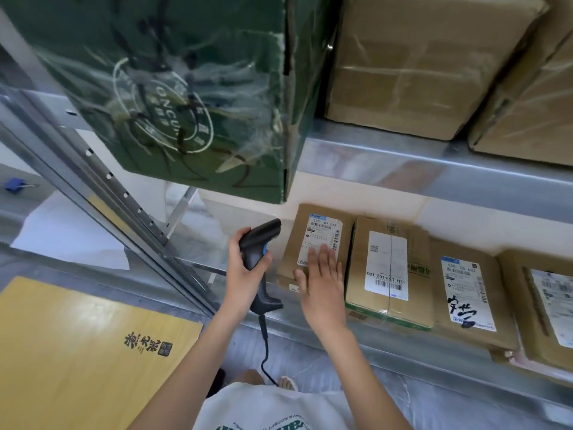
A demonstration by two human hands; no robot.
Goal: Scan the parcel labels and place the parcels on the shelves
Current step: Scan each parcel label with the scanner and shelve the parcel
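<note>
My left hand (245,268) grips a black corded barcode scanner (259,243) by its handle, its head pointing up and right toward the lower shelf. My right hand (321,283) lies flat with straight fingers on a small brown parcel (297,240) at the left end of a row on the lower metal shelf (403,339). That parcel's white label (322,234) faces up, partly covered by my fingertips. Three more labelled brown parcels lie to its right: one with green trim (390,268), one with black handwriting (468,293), and one cut off at the frame edge (545,305).
A large green box (186,88) overhangs the upper shelf (434,169), right above the scanner. Taped brown cartons (418,63) stand beside it. A perforated metal upright (124,206) runs diagonally at left. A yellow box (77,352) sits at lower left. The scanner cable (265,352) hangs down toward my feet.
</note>
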